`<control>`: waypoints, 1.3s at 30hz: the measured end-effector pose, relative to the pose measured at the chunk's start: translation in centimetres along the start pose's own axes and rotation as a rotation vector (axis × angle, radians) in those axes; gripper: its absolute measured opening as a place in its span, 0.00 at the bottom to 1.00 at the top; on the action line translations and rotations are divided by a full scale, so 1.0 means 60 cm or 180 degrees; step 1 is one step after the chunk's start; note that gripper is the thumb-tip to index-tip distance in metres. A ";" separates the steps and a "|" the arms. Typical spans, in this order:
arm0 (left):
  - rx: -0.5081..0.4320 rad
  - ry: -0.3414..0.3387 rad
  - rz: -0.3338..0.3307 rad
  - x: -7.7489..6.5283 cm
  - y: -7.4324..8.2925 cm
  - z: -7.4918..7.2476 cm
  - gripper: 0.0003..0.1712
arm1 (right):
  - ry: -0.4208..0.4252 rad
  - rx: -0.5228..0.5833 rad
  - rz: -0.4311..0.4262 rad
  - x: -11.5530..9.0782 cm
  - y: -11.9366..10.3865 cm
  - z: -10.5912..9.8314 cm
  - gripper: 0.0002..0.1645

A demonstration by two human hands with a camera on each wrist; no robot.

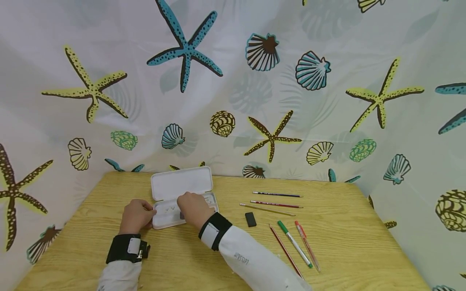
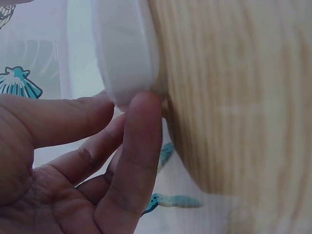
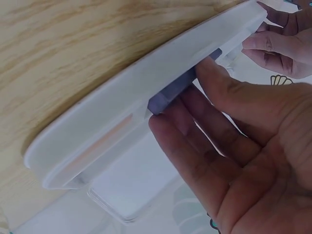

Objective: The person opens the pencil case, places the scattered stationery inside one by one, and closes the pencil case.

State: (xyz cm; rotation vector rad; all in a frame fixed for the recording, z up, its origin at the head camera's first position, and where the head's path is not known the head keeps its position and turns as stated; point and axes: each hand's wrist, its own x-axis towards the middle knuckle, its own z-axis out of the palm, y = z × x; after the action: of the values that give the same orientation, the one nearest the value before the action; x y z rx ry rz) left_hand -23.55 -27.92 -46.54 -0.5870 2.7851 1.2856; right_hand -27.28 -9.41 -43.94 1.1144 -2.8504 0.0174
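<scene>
A white pencil case (image 1: 165,221) lies with its lid (image 1: 182,184) raised at the back left of the wooden table. My left hand (image 1: 136,216) pinches the case's left end; in the left wrist view its thumb and a finger (image 2: 141,141) meet at the white rounded corner (image 2: 127,58). Over the tray, my right hand (image 1: 193,208) holds a dark grey block (image 3: 170,92) between thumb and fingers. The block overlaps the case's side wall (image 3: 114,97) in the right wrist view, and its lower part is hidden. A pinkish strip (image 3: 97,144) shows in the case beside it.
Right of the case lies a black eraser (image 1: 250,219). Beyond it are a dark blue pencil (image 1: 278,194), a red pencil (image 1: 276,204) and a yellowish pencil (image 1: 267,209). Nearer are a brownish-red pencil (image 1: 285,250), a green-capped pen (image 1: 295,244) and a red pen (image 1: 307,246).
</scene>
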 end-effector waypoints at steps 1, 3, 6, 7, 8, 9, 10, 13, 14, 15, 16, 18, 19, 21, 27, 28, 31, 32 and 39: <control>-0.0001 -0.0002 -0.0002 0.000 0.000 0.000 0.12 | 0.0001 -0.0010 -0.0005 0.000 0.000 0.000 0.05; 0.0004 -0.0004 -0.0008 -0.001 0.001 0.000 0.12 | 0.0004 -0.0033 -0.0013 -0.001 -0.001 0.001 0.05; 0.0012 -0.0005 -0.0021 -0.003 0.001 0.001 0.12 | -0.0003 -0.0058 -0.0016 -0.002 -0.001 0.004 0.03; 0.0013 -0.0004 -0.0022 -0.003 0.001 0.001 0.12 | -0.0011 -0.0063 -0.0015 -0.002 -0.001 0.004 0.03; 0.0012 -0.0001 -0.0021 -0.003 0.001 0.001 0.12 | -0.0013 -0.0065 -0.0010 -0.002 -0.001 0.006 0.03; 0.0012 0.0001 -0.0019 -0.003 0.002 0.001 0.12 | -0.0020 -0.0071 -0.0011 -0.002 -0.001 0.007 0.03; 0.0017 0.0006 -0.0013 -0.002 0.002 0.001 0.12 | -0.0019 -0.0081 -0.0010 -0.002 -0.001 0.007 0.03; 0.0031 0.0023 0.0001 -0.002 0.002 0.001 0.12 | 0.0006 -0.0110 -0.0019 -0.002 -0.001 0.008 0.03; 0.0034 0.0027 0.0005 -0.001 0.002 0.002 0.12 | 0.0018 -0.0120 -0.0024 -0.002 -0.001 0.009 0.03; 0.0039 0.0031 0.0009 -0.001 0.002 0.002 0.12 | 0.0024 -0.0133 -0.0029 -0.002 -0.001 0.008 0.03; 0.0038 0.0034 0.0009 -0.001 0.002 0.002 0.12 | 0.0029 -0.0138 -0.0032 -0.002 -0.001 0.008 0.04; 0.0035 0.0034 0.0006 -0.001 0.002 0.002 0.12 | 0.0023 -0.0129 -0.0031 -0.003 -0.001 0.007 0.04; 0.0035 0.0034 0.0006 -0.001 0.003 0.002 0.12 | 0.0014 -0.0120 -0.0027 -0.003 -0.001 0.006 0.04; 0.0041 0.0037 0.0005 -0.001 0.004 0.001 0.12 | -0.0001 -0.0115 -0.0025 -0.004 -0.001 0.004 0.04; 0.0059 0.0039 0.0015 -0.003 0.004 0.001 0.12 | -0.0015 -0.0071 -0.0023 -0.005 0.000 -0.002 0.03; 0.0064 0.0035 0.0014 -0.004 0.003 0.001 0.12 | -0.0010 -0.0053 -0.0028 -0.005 0.000 -0.004 0.03; 0.0069 0.0031 0.0008 -0.004 0.003 0.000 0.12 | 0.0009 0.0015 -0.0061 -0.009 0.002 -0.015 0.03; 0.0067 0.0029 0.0011 -0.005 0.003 0.000 0.12 | 0.0013 0.0051 -0.0071 -0.012 0.003 -0.021 0.02; 0.0045 0.0011 0.0034 -0.004 0.004 -0.001 0.12 | 0.0064 0.0471 0.0010 -0.042 0.015 -0.071 0.03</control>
State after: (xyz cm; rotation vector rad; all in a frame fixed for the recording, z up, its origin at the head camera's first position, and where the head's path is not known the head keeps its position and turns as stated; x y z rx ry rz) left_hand -23.39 -27.72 -46.26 -0.5748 2.8015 1.2671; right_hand -25.72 -6.88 -39.90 1.1279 -2.8730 0.2420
